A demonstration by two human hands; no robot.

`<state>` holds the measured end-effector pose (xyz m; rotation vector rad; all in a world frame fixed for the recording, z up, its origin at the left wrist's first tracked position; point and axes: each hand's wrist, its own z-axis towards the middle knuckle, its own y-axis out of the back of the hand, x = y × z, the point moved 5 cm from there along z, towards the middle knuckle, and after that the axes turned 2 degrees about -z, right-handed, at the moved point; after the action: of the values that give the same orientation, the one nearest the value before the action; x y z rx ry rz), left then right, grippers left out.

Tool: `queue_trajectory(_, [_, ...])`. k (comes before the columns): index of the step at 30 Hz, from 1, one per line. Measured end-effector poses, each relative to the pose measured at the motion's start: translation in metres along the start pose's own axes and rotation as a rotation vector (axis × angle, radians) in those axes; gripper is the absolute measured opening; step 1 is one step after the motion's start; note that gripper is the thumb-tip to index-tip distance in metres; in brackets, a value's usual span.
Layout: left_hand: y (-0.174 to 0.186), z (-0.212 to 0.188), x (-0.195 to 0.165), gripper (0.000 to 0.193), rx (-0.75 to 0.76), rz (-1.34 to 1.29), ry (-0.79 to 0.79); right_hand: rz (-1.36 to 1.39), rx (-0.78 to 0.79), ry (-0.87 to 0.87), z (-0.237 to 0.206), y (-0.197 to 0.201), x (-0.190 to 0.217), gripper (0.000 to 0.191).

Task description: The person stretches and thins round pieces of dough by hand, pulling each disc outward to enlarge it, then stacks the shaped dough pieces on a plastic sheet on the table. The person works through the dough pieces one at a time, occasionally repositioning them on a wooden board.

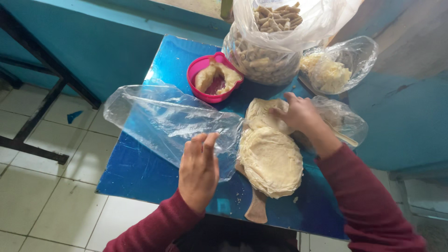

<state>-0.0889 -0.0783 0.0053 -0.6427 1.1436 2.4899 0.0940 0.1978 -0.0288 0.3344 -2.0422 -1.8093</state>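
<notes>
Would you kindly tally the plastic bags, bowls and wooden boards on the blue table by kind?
Clear plastic bags: 4, namely flat empty bag, bag of rolled sticks, bag of pale crumbs, bag behind the right hand
Pink bowl: 1
Wooden board: 1
Total: 6

A glossy blue bench (135, 168) stands on a floor of pale square tiles (42, 200), against turquoise walls (107, 51), with a black metal frame (35, 84) at the left under soft daylight.
</notes>
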Motion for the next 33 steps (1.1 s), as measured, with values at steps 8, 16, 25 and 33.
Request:
queue_trajectory(8, [0.018,0.013,0.023,0.045,0.05,-0.083,0.099,0.358,0.164,-0.039,0.033,0.014,0.004,0.088])
queue_trajectory(16, [0.025,0.035,0.032,0.037,0.002,-0.047,0.09,0.631,-0.28,0.149,-0.083,0.115,0.036,0.031])
queue_trajectory(25, [0.036,0.054,0.022,0.036,-0.007,-0.138,0.102,0.843,0.067,0.082,-0.144,0.037,0.101,0.024])
queue_trajectory(33, [0.04,0.024,-0.015,0.039,-0.028,-0.069,-0.083,2.075,0.587,0.034,-0.094,-0.039,0.184,0.032])
